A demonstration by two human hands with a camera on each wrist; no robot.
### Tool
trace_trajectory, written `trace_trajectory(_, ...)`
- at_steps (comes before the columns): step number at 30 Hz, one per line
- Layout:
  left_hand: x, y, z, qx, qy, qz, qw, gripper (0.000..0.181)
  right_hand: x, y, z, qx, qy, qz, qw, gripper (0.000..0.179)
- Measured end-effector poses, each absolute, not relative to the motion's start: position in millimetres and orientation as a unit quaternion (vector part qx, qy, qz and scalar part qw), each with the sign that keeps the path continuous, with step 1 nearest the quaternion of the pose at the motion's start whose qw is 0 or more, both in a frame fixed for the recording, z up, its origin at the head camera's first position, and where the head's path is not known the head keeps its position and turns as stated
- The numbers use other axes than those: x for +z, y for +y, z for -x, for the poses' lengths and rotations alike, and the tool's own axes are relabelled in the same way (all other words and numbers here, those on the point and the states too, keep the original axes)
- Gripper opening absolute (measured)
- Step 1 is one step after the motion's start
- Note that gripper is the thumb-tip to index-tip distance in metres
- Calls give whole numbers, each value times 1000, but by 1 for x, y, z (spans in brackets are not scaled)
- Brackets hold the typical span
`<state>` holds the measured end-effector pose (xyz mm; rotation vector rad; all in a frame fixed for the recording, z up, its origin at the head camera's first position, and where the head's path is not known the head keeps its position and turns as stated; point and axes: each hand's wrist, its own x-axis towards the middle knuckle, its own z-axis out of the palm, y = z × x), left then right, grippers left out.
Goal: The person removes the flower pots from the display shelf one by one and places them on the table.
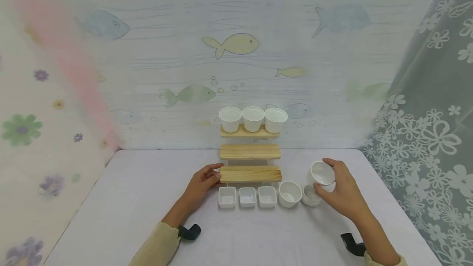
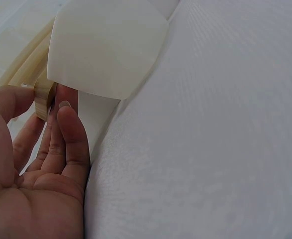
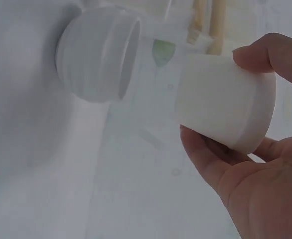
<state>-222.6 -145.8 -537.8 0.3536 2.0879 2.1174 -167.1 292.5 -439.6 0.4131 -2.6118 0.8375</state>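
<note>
My left hand (image 1: 199, 186) holds the left end of the lowest wooden step of a three-step stand (image 1: 250, 173). The left wrist view shows the thumb and fingers on either side of that wooden end (image 2: 45, 99), close beside a white square pot (image 2: 106, 47). Off to the right, my right hand (image 1: 343, 194) grips a white round cup (image 1: 322, 173) between thumb and fingers, raised over a ribbed white bowl (image 1: 311, 197). In the right wrist view, the gripped cup (image 3: 225, 99) and the ribbed bowl (image 3: 98, 55) are apart.
Three white cups (image 1: 253, 119) stand on the top step. The middle step (image 1: 250, 151) is bare wood. In front of the stand, three square white dishes (image 1: 247, 197) and a round white cup (image 1: 290, 194) form a row on the white tabletop (image 1: 258, 237). A patterned curtain (image 1: 236, 69) hangs behind.
</note>
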Motion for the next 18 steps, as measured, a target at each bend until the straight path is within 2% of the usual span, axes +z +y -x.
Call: trace_trajectory(18, -536, -146, 221, 706, 693, -126, 77, 49, -432, 326, 168, 286, -946, -122, 91, 82)
